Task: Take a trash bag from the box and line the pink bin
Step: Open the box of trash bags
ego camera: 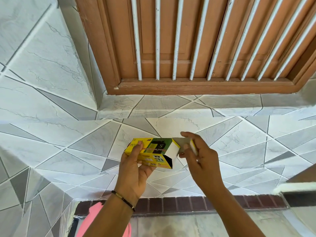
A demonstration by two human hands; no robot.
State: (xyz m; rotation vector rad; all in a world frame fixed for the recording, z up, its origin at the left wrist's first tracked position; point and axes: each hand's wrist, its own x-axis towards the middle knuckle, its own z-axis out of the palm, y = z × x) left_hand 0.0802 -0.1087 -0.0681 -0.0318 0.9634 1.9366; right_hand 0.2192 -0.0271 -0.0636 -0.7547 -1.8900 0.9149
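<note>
**Box open, no bag out yet**

The person stands facing a grey-and-white tiled wall below a brown wooden window with white bars. The left hand grips a small yellow-and-green cardboard box of trash bags from beneath, thumb pressed on its top face, holding it in the air in front of the wall. The right hand pinches the box's opened end flap, pulled out to the side, so the box mouth shows dark and open. I can't make out a bag roll inside; the opening is too shadowed to tell.

The pink plastic bin sits low at the bottom edge, just beside the left forearm, only a slice of it visible and, as far as that slice shows, with no liner in it.

From here the risks look small but real. Tugging harder on the thin card flap could tear it off. If the open mouth dips, the roll could slide out and drop to the floor. Reaching in with the same fingers that hold the flap may drag out several bags joined together rather than one.
</note>
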